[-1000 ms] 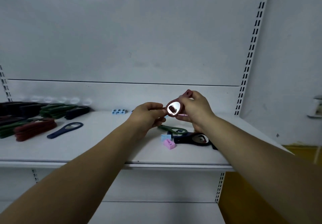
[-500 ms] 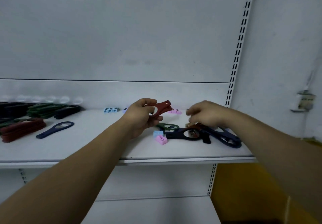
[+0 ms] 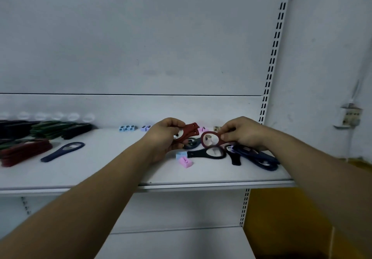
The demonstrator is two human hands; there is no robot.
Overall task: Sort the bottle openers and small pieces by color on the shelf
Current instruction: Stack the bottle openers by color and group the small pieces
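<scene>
**Both hands holding red openers above the shelf's right side**

The left hand (image 3: 165, 136) is curling its grip around a red bottle opener (image 3: 190, 131), whose handle end is pointing up and to the right. It may be two stacked openers, but I cannot tell. The right hand (image 3: 244, 133) is pinching the ring of a second red opener (image 3: 211, 139) between thumb and fingertips and holding it just beside the first, above the loose pile.

Under the hands, a black opener (image 3: 207, 154) is lying flat on the shelf (image 3: 201, 184), with a dark green opener (image 3: 192, 143) partly hidden behind it. A pink piece (image 3: 185, 161) and a light blue piece (image 3: 180, 155) are sitting touching each other at the black opener's handle end. Navy openers (image 3: 261, 159) are lying crossed below the right wrist.

Along the back of the shelf, small blue pieces (image 3: 127, 128), lilac pieces (image 3: 146, 127) and pink pieces (image 3: 202, 129) are standing in a row.

Well apart on the left, a red stack (image 3: 24, 152), a green stack (image 3: 50, 127) and a black stack (image 3: 12, 126) are resting, with a single navy opener (image 3: 62, 151) lying near the red stack.
</scene>
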